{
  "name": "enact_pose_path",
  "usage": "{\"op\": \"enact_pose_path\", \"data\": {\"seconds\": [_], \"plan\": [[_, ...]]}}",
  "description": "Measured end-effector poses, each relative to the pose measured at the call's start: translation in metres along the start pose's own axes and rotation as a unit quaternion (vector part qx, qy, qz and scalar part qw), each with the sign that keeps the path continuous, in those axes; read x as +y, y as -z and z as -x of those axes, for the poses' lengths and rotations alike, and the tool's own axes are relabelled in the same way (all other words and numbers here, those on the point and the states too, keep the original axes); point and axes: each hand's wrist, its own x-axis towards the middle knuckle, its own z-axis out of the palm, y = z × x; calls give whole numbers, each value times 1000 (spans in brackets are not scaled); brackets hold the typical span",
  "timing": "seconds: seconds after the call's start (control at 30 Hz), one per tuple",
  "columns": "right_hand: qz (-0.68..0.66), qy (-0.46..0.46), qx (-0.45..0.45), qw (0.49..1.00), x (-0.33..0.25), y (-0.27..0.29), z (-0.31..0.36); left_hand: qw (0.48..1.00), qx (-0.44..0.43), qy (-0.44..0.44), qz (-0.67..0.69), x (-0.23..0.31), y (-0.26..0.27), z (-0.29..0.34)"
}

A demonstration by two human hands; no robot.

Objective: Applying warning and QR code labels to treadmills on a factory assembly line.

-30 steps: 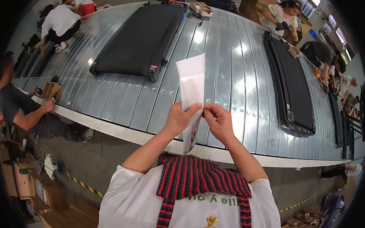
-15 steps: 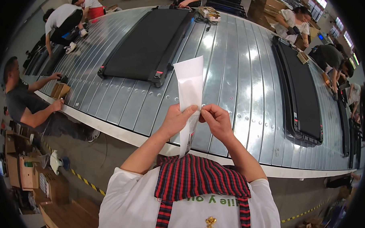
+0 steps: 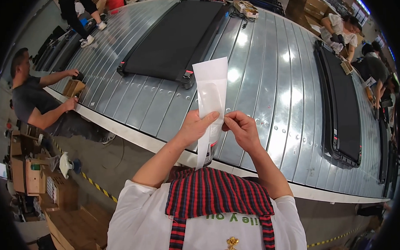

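A long white sheet of stickers (image 3: 210, 74) stands upright before my chest, its lower end reaching down to my striped apron (image 3: 218, 192). My left hand (image 3: 195, 128) is closed around its middle, the thumb lying flat across the front. On the sheet's right edge, the thumb and forefinger of my right hand (image 3: 243, 129) are pinched together; what lies between those fingertips is too small to make out. Glossy label shapes show on the white surface, with dark and red print near the bottom. Beyond my hands lies the ribbed metal conveyor table (image 3: 260, 79).
A flat black treadmill (image 3: 175, 37) lies on the table ahead to the left, another treadmill (image 3: 340, 111) to the right. A co-worker in a dark shirt (image 3: 38, 95) stands at the left edge with a small cardboard box (image 3: 73, 88). Cartons (image 3: 76, 230) fill the lower left floor.
My view has shifted, so the table and treadmills sit differently in it. The sheet faces me a little more squarely; both hands keep their places on it.
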Motion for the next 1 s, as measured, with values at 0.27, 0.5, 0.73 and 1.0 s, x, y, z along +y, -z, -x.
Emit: {"op": "enact_pose_path", "data": {"seconds": [0.27,0.5,0.73,1.0], "plan": [[-107,-40,113,987,23,-57,-39,995,97,-36,13,6,92,-6],[-18,44,256,966,2,-112,-87,989,124,-85,14,12,202,-21],[398,173,50,900,-2,-229,-124,994,-42,37,90,14,230,-55],[459,152,95,870,-16,-228,-141,982,-185,-48,-8,13,255,-80]]}}
